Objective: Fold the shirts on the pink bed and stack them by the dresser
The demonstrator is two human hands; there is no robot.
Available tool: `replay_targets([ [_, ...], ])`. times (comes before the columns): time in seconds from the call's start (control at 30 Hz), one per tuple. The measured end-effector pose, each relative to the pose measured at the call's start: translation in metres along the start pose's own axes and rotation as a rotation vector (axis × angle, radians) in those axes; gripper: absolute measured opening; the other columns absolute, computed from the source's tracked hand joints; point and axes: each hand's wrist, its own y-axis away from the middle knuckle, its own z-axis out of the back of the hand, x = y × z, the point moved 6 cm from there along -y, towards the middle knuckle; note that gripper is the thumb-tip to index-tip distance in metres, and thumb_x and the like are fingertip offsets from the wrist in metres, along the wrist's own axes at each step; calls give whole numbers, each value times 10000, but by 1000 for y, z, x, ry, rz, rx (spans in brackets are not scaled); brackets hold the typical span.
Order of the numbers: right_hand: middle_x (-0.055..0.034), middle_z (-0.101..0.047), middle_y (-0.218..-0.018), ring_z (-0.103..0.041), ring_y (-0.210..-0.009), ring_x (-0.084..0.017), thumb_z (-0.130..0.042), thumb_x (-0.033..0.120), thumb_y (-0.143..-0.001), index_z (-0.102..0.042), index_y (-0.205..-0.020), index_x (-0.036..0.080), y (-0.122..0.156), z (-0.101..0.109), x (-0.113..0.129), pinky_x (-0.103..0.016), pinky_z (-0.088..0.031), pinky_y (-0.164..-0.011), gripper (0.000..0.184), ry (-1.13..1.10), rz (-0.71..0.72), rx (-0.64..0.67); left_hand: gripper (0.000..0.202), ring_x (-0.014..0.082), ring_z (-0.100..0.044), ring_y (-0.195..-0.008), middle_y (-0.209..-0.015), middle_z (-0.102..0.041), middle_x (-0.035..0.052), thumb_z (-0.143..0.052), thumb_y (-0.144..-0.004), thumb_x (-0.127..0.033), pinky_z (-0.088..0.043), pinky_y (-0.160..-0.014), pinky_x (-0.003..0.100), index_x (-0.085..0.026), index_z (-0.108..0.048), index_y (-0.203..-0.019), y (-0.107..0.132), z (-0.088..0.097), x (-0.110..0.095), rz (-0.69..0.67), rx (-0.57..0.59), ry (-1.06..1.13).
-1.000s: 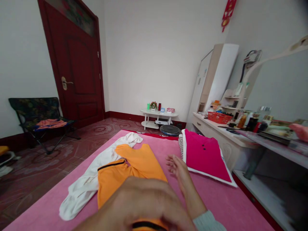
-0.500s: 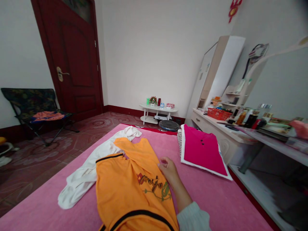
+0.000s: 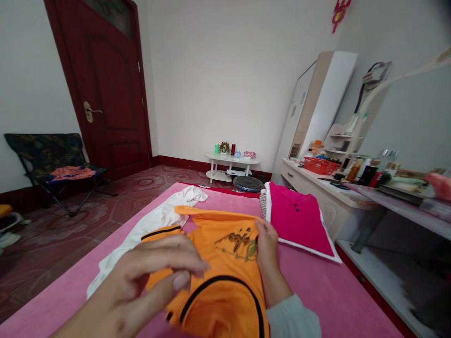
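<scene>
An orange T-shirt (image 3: 207, 237) with black trim and a printed design lies on the pink bed cover (image 3: 303, 291), its black-edged neckline towards me. My right hand (image 3: 269, 249) pinches the shirt's right edge beside the print, and a fold runs along the shirt's far side. In front of the shirt's left part hovers my left hand (image 3: 151, 281), open, thumb and fingers apart with nothing between them. It hides part of the left sleeve. Crumpled white clothing (image 3: 151, 230) stretches along the left, partly behind that hand.
A folded stack with a magenta shirt (image 3: 299, 216) on top lies at the bed's right. Beyond it stands a dressing table with a red basket (image 3: 320, 165) and several bottles. A folding chair (image 3: 49, 155) holding cloth is at left; a low white table (image 3: 232, 159) stands behind.
My left hand has come into view at the lower left. My right hand has moved right and now grips the shirt's edge, whose far side is pulled over to the right.
</scene>
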Motion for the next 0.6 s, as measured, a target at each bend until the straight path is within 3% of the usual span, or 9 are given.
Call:
replay_targets([
  [0.07,15,-611,-671,-582,-631,-161,-567,506,-723,-562,-793,207,-11,22,12,-250,-456,-564,308,-110,37,-199,274,231,-620,-981,-1049,-684,37,-492,-892,-376,-525,-862,354,-318,-709,-1049,-9,-5,30,5,61,-39],
  [0.1,19,-607,-681,-581,-617,-153,-577,499,-707,-544,-812,211,-15,28,12,-250,-459,-560,308,-154,17,-238,292,230,-605,-1040,-1108,-666,39,-474,-897,-332,-502,-922,366,-313,-691,-1091,-11,-10,49,-7,68,-84],
  [0.23,16,-615,-751,-614,-614,-159,-646,423,-571,-500,-891,219,-28,29,-7,-257,-473,-547,407,-204,-202,-126,481,262,-490,-1245,-1385,-495,78,-527,-844,-260,-423,-1039,405,-294,-534,-1323,0,-41,136,18,156,-302],
  [0.33,-8,-626,-810,-640,-707,-208,-663,381,-523,-505,-939,219,-31,29,-17,-290,-490,-586,473,2,-199,-49,581,301,-452,-1280,-1418,-453,120,-580,-819,-296,-399,-1053,437,-257,-464,-1386,10,-53,174,94,178,-440],
  [0.4,-45,-636,-858,-630,-773,-234,-672,349,-517,-536,-954,204,-32,32,-11,-331,-501,-666,480,221,-67,-45,594,318,-433,-1290,-1424,-443,128,-583,-822,-306,-383,-1056,463,-253,-447,-1398,10,-53,178,118,163,-512],
  [0.47,-93,-633,-956,-613,-791,-233,-665,322,-540,-569,-1000,184,-30,34,4,-364,-491,-752,490,428,92,-82,591,318,-423,-1292,-1431,-432,121,-567,-834,-286,-382,-1046,474,-267,-427,-1407,4,-53,168,101,143,-546],
  [0.6,-163,-582,-1161,-599,-681,-178,-597,326,-648,-561,-1160,151,-24,29,33,-369,-481,-757,542,569,256,-73,597,282,-387,-1314,-1455,-405,72,-565,-809,-176,-355,-1067,443,-309,-447,-1379,-12,-74,132,-100,222,-482],
])
